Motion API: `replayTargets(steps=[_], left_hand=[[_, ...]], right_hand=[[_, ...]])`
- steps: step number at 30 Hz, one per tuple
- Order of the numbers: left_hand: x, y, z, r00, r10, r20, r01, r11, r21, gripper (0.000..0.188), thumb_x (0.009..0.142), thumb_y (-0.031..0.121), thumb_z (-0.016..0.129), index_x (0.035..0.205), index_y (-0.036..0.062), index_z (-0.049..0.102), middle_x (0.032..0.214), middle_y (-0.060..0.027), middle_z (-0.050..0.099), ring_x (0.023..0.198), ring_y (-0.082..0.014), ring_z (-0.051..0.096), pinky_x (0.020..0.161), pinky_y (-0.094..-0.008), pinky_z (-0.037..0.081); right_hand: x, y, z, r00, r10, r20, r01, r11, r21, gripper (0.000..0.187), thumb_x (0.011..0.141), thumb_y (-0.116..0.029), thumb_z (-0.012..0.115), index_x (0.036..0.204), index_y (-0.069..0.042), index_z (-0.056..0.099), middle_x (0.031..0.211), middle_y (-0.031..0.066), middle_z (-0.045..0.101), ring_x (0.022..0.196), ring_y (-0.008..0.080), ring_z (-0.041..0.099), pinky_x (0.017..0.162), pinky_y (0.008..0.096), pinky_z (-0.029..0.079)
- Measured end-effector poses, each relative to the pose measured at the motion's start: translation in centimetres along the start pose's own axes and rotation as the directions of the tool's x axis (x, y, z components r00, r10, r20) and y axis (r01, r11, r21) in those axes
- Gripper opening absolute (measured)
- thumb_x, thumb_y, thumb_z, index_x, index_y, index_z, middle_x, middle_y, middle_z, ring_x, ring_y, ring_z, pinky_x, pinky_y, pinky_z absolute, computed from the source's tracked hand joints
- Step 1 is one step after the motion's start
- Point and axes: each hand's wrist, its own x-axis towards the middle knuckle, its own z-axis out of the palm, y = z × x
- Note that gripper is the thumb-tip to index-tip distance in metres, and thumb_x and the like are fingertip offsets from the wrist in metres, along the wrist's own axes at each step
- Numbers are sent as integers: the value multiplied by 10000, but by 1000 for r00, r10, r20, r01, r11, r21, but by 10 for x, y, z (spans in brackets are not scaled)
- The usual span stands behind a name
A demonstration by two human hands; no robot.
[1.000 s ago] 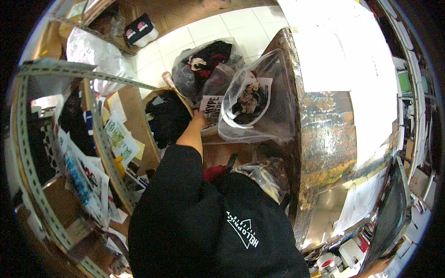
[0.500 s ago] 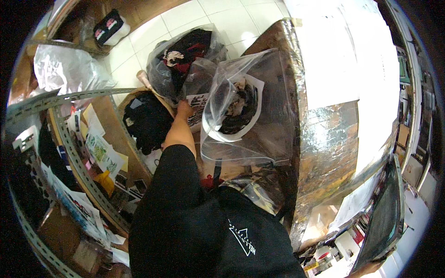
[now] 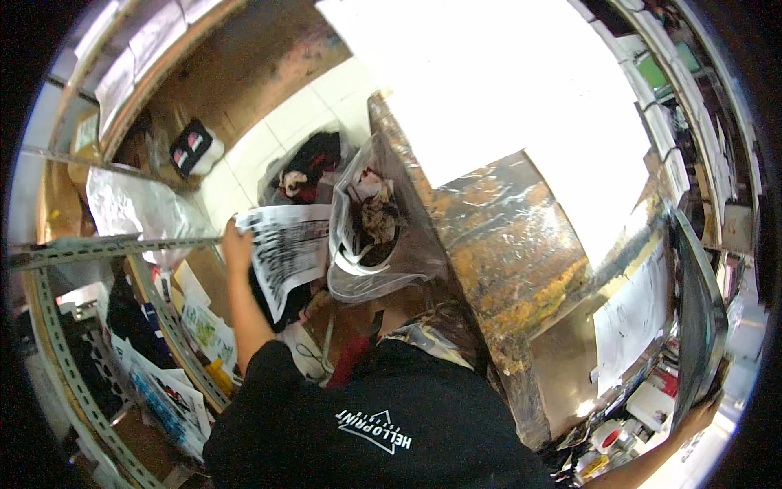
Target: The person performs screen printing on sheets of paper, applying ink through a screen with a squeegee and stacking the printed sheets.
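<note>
- Here's the workroom: a worn brown bench (image 3: 513, 236) stretches from twelve o'clock round to four, white sheets (image 3: 505, 90) spread across its far end!
- Metal slotted shelving (image 3: 61, 350) stands at eight o'clock, pale floor tiles (image 3: 257, 163) at ten.
- Out at nine, the left hand (image 3: 237, 241), fingers closed on the upper-left corner of a white sheet with black lettering (image 3: 289, 248)!
- Just right of that sheet, near centre, a clear plastic bag (image 3: 417, 244).
- Down at four, the right hand (image 3: 702, 416) touches a dark framed panel (image 3: 702, 326); its finger closure, I can't tell.
</note>
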Motion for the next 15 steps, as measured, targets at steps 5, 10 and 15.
replayTargets(steps=[5,10,15], left_hand=[[27,188,-176,955,219,-200,-199,973,116,261,907,220,733,989,-28,711,845,-144,630,743,-282,571,728,-394,478],[-86,391,-217,679,660,-321,-681,730,61,334,1008,170,616,1251,-56,652,1246,-169,668,1164,-261,617,985,-342,463],[-234,512,-175,436,855,-280,-900,420,-118,327,1052,92,494,1334,-8,627,1222,-190,705,1091,-231,686,934,-336,507]], right_hand=[[5,47,8,990,-98,-99,97,995,-14,607,1066,-421,419,1470,27,476,1501,224,499,1407,353,455,1162,391,337],[10,8,11,992,86,-94,-96,989,-115,493,1021,-266,516,1431,8,531,1370,244,609,1274,356,587,1074,391,430],[9,-113,-13,987,113,-111,-121,990,-67,525,957,-392,568,1350,-47,611,1197,276,666,1127,432,638,974,459,492]])
